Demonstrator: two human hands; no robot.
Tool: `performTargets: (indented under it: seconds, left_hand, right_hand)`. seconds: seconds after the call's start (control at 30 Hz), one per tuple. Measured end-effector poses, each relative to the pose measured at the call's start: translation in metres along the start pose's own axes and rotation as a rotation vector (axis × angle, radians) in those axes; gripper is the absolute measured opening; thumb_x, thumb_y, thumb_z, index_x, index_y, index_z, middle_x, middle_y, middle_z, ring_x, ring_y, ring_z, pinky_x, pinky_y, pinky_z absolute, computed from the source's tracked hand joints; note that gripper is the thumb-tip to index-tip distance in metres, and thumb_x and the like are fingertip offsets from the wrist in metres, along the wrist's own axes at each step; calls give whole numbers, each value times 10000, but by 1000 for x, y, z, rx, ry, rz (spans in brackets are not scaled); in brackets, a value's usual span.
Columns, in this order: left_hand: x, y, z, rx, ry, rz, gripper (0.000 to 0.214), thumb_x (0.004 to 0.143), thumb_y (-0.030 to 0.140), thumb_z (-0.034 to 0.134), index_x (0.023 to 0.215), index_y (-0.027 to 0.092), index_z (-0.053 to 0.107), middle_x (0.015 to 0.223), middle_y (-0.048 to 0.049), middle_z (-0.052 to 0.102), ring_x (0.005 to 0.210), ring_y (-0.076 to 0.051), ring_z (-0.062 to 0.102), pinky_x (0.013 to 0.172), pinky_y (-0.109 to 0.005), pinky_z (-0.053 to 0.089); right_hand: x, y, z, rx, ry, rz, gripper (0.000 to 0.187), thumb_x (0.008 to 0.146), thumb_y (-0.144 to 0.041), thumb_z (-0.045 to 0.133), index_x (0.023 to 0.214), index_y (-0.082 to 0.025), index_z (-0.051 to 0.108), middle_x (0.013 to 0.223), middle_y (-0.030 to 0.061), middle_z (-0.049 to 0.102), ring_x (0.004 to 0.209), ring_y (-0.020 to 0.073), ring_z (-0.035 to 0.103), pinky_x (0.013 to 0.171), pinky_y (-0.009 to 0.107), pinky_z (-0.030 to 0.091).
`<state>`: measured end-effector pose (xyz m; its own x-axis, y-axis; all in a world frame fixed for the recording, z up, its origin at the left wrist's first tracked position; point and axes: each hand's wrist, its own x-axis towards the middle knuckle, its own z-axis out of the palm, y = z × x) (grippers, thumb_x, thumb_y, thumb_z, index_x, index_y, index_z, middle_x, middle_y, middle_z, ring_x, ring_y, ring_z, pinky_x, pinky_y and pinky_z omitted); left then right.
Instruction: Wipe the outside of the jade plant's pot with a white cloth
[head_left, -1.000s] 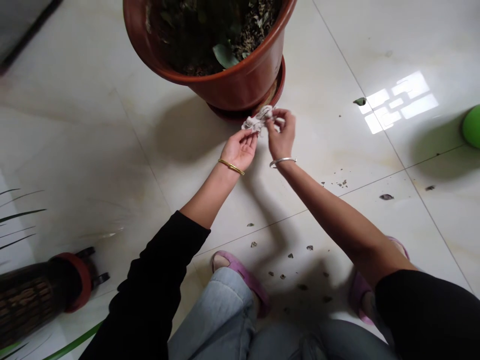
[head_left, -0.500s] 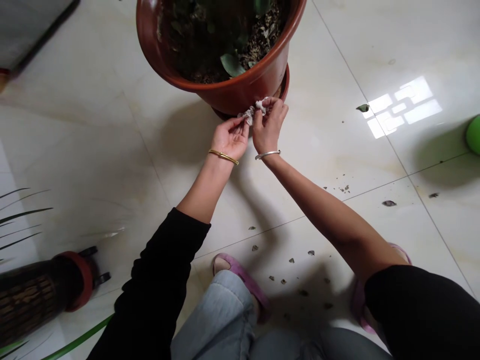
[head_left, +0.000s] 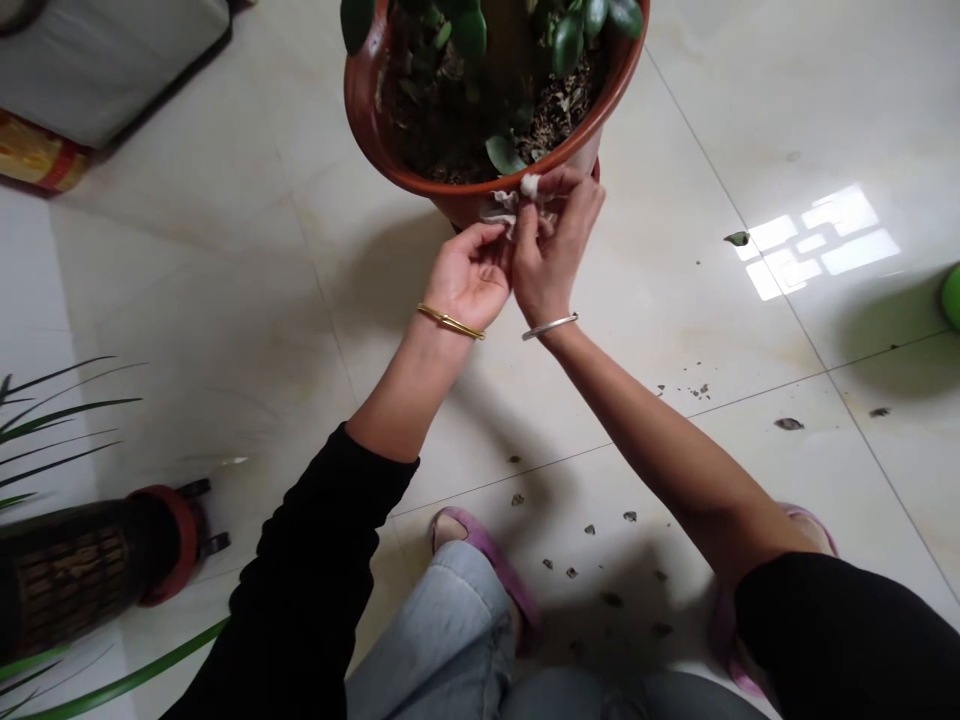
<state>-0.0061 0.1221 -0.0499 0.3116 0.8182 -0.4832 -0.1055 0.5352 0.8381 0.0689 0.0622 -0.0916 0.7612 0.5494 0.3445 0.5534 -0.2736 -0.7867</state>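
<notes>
Between my two hands is a crumpled white tissue (head_left: 501, 205), just below the front rim of a reddish-brown plant pot (head_left: 420, 184). My left hand (head_left: 471, 272), palm turned up with a gold bangle at the wrist, pinches the tissue's lower edge between thumb and fingertips. My right hand (head_left: 559, 240), wearing a silver bangle, grips the tissue from the right with bent fingers. Dark soil (head_left: 574, 105) and a plant with thick green leaves (head_left: 504, 155) fill the pot. The pot's lower part is mostly hidden behind my hands.
Dry leaves (head_left: 789, 424) and crumbs lie scattered on the glossy tiled floor (head_left: 285, 300). A dark planter (head_left: 75, 575) on a red wheeled base stands at the left. A green round object (head_left: 952, 298) is at the right edge, a grey box-like object (head_left: 120, 60) upper left.
Both hands have risen slightly with the tissue, closer to the pot's rim. The view has shifted, so the pot sits further right and more of its leaves show.
</notes>
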Motion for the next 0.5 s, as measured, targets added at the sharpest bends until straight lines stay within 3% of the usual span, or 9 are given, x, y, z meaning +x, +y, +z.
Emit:
performTargets:
  seconds: [0.07,0.17,0.27,0.37,0.5]
  left_hand:
    - [10,5,-12,-26,-3,-56,233,946,5,525,879,159,687,951,-37,767,1257,-207,716,1075,-304,631]
    - [25,0,-32,-39,20,-126,300,913,-33,510,740,183,625,883,-47,763,1218,-174,728,1066,-247,617]
    - [33,-15,-43,-43,80,-132,333,886,-45,504,669,199,568,868,-53,761,1219,-155,718,1098,-238,588]
    - [25,-27,-40,-113,126,-216,334,877,-62,499,668,190,569,817,-49,735,1205,-121,712,1109,-201,561]
    - [1,-30,-21,-225,60,-324,309,893,-67,511,713,171,592,831,-40,727,1210,-123,711,1083,-193,572]
  right_hand:
    - [-11,-7,19,-34,-44,-5,447,1084,-243,335,1519,-263,438,1393,182,503,1363,308,480,1135,530,507]
    - [-32,7,55,27,-115,-42,485,1055,-190,297,1517,-207,442,1308,176,490,1352,327,515,1125,585,496]
    - [-50,31,77,198,-133,123,422,1017,-175,330,1389,-184,530,1268,179,495,1275,287,551,1076,518,542]
    - [-61,51,71,278,-83,246,329,1010,-198,356,1270,-176,556,1247,175,491,1206,259,574,1022,471,581]
    - [-58,67,38,279,5,211,318,1065,-333,355,1300,-213,530,1298,175,465,1215,264,580,949,454,605]
